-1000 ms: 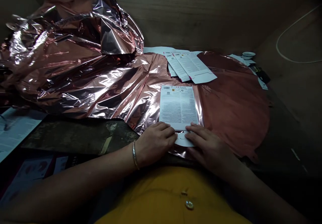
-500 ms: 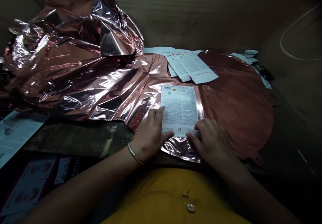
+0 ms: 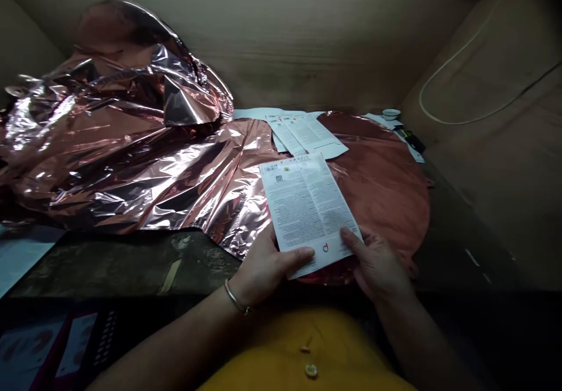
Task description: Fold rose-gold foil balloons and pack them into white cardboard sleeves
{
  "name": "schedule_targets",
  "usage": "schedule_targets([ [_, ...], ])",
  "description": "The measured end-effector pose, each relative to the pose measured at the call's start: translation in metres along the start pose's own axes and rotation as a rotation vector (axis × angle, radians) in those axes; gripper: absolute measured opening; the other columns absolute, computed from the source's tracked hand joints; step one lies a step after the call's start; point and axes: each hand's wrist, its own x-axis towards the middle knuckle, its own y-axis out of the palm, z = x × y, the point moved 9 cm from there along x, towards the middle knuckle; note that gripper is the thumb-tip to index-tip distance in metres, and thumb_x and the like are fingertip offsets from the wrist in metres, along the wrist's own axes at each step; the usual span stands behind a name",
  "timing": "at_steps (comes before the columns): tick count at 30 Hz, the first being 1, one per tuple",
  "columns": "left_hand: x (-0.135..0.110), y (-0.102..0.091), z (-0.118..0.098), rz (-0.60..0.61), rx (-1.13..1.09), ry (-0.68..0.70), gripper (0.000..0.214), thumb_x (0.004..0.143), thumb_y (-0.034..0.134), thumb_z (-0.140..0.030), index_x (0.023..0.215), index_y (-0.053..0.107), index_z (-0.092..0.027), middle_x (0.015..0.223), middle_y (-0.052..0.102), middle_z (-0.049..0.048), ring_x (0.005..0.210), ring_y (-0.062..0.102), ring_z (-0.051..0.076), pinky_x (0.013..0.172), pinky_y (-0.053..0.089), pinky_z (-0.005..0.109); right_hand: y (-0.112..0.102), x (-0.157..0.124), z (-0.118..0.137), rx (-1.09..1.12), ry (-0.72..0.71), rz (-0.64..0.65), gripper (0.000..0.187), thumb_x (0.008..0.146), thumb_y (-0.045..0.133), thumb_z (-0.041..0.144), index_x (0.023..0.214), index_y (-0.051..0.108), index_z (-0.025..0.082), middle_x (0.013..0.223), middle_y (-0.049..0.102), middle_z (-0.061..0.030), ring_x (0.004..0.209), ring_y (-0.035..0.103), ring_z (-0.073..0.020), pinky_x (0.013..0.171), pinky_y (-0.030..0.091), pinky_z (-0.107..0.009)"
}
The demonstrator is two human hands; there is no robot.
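Wood-panelled nook [image 3: 281,40], crumpled rose-gold foil [image 3: 132,168] heaped behind; printed paper card [image 3: 307,212] held tilted, pinched at bottom corners by left hand [image 3: 267,268], right hand [image 3: 377,265].

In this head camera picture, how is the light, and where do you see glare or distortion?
In the head view, the crumpled rose-gold foil throws strong white glare; the lower corners fall into deep shadow; the wide lens bends the lines of the wooden panel; the small print on the printed card, held by the left hand and right hand, is too soft to read.
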Motion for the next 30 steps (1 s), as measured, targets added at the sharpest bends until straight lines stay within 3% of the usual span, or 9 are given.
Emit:
schedule_targets([
  [3, 0.003, 0.012, -0.001, -0.042, 0.005, 0.058, 0.048, 0.075, 0.077, -0.023, 0.118, 0.057, -0.015, 0.118, 0.068, 0.012, 0.105, 0.066, 0.027, 0.091, 0.054, 0.039, -0.01, -0.013, 0.008, 0.122, -0.044, -0.036, 0.041, 0.071, 0.078, 0.052, 0.095, 0.072, 0.02, 0.097, 0.074, -0.0089, 0.102, 0.066, -0.0309, 0.09, 0.054, -0.047],
  [7, 0.009, 0.017, 0.005, -0.09, 0.003, 0.096, 0.052, 0.075, 0.077, -0.028, 0.119, 0.053, -0.014, 0.12, 0.067, 0.0137, 0.104, 0.066, 0.029, 0.088, 0.055, 0.041, -0.001, -0.032, 0.004, 0.222, -0.011, 0.11, 0.046, 0.078, 0.075, 0.037, 0.121, 0.063, 0.024, 0.119, 0.068, -0.0073, 0.114, 0.06, -0.0274, 0.097, 0.05, -0.045],
  [13, 0.009, 0.026, 0.009, -0.085, 0.018, 0.124, 0.053, 0.075, 0.077, -0.028, 0.118, 0.05, -0.014, 0.115, 0.068, 0.0128, 0.103, 0.066, 0.028, 0.088, 0.055, 0.04, -0.012, -0.039, -0.014, 0.184, 0.055, 0.136, 0.043, 0.079, 0.072, 0.041, 0.118, 0.062, 0.026, 0.115, 0.068, -0.0061, 0.108, 0.063, -0.0263, 0.089, 0.054, -0.044],
  [15, 0.008, 0.025, 0.01, -0.104, 0.026, 0.107, 0.053, 0.076, 0.076, -0.029, 0.119, 0.049, -0.014, 0.117, 0.067, 0.013, 0.105, 0.065, 0.028, 0.09, 0.054, 0.041, -0.032, -0.039, 0.001, -0.082, -0.097, 0.041, 0.045, 0.08, 0.07, 0.045, 0.119, 0.06, 0.023, 0.114, 0.067, -0.0095, 0.101, 0.064, -0.0259, 0.084, 0.055, -0.043],
  [17, 0.008, 0.023, 0.012, -0.122, 0.019, 0.098, 0.054, 0.076, 0.075, -0.029, 0.12, 0.048, -0.015, 0.119, 0.066, 0.0129, 0.108, 0.064, 0.028, 0.093, 0.052, 0.042, -0.052, -0.05, 0.039, -0.483, -0.438, -0.181, 0.046, 0.079, 0.073, 0.042, 0.119, 0.061, 0.022, 0.114, 0.065, -0.0107, 0.098, 0.063, -0.0249, 0.084, 0.054, -0.042],
  [19, 0.007, 0.023, 0.014, -0.122, 0.002, 0.097, 0.055, 0.076, 0.075, -0.028, 0.122, 0.048, -0.016, 0.121, 0.065, 0.0127, 0.111, 0.062, 0.029, 0.095, 0.05, 0.043, -0.042, -0.072, 0.071, -0.889, -0.803, -0.284, 0.038, 0.079, 0.073, 0.033, 0.115, 0.065, 0.024, 0.113, 0.062, -0.0094, 0.098, 0.06, -0.0248, 0.087, 0.051, -0.042],
  [21, 0.006, 0.026, 0.015, -0.101, -0.017, 0.092, 0.056, 0.076, 0.075, -0.028, 0.123, 0.047, -0.016, 0.122, 0.064, 0.0127, 0.113, 0.061, 0.029, 0.096, 0.05, 0.043, -0.015, -0.082, 0.078, -1.157, -1.02, -0.151, 0.026, 0.084, 0.069, 0.024, 0.109, 0.068, 0.025, 0.111, 0.06, -0.0083, 0.1, 0.057, -0.0243, 0.087, 0.048, -0.042],
  [25, 0.004, 0.034, 0.013, -0.05, -0.046, 0.062, 0.056, 0.077, 0.074, -0.03, 0.125, 0.046, -0.017, 0.119, 0.065, 0.0117, 0.11, 0.062, 0.029, 0.093, 0.051, 0.042, 0.014, -0.083, 0.074, -1.21, -1.101, 0.121, 0.018, 0.087, 0.062, 0.011, 0.101, 0.066, 0.021, 0.102, 0.059, -0.0069, 0.094, 0.054, -0.02, 0.08, 0.048, -0.035],
  [30, 0.005, 0.038, 0.01, -0.037, -0.061, 0.04, 0.051, 0.076, 0.074, -0.029, 0.12, 0.051, -0.016, 0.117, 0.066, 0.011, 0.107, 0.063, 0.028, 0.095, 0.05, 0.043, 0.027, -0.088, 0.069, -1.271, -1.215, 0.171, 0.014, 0.087, 0.057, 0.002, 0.093, 0.06, 0.015, 0.095, 0.061, -0.0076, 0.089, 0.052, -0.0188, 0.078, 0.045, -0.033],
])
